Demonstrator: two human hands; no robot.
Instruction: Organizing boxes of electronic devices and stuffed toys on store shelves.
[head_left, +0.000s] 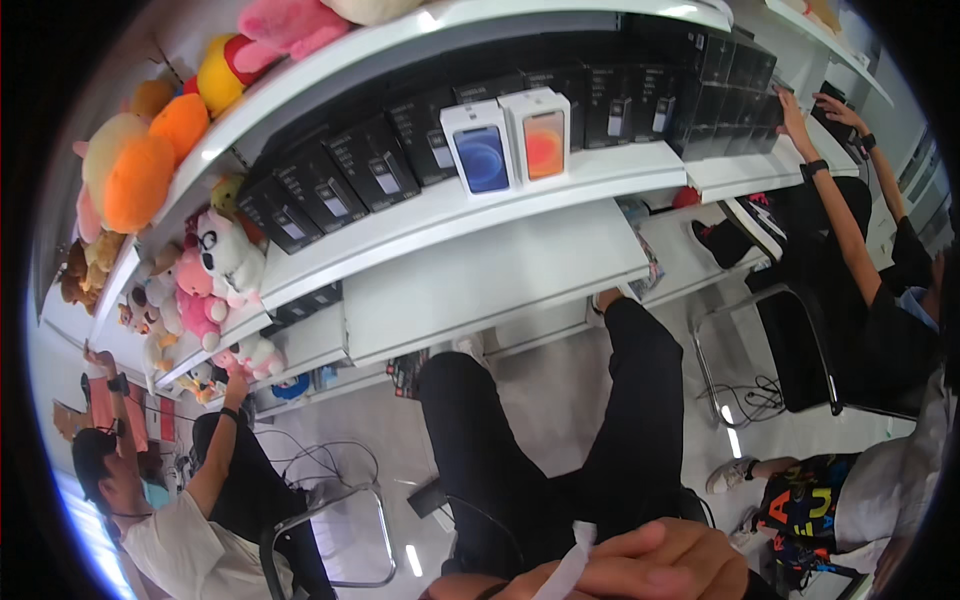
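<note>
At the bottom edge, close to the camera, my right hand (664, 559) has its fingers curled against a narrow white strip (574, 559). The strip's free end sticks up past the fingertips. Only a sliver of my left hand or wrist (461, 587) shows beside it, cut off by the frame, with a dark band or line near it. What the left fingers do is hidden. Ahead of my knees, two white phone boxes (481, 154) (538, 139) stand upright side by side on a white shelf (600, 169), in front of black boxes (375, 176).
Below is a white tabletop (487, 274). Plush toys (199, 281) fill the shelves at left. A seated person (195, 540) reaches toward them; another person (892, 300) at right reaches toward stacked black boxes (724, 112). Cables (330, 457) and a metal-framed chair (810, 322) are nearby.
</note>
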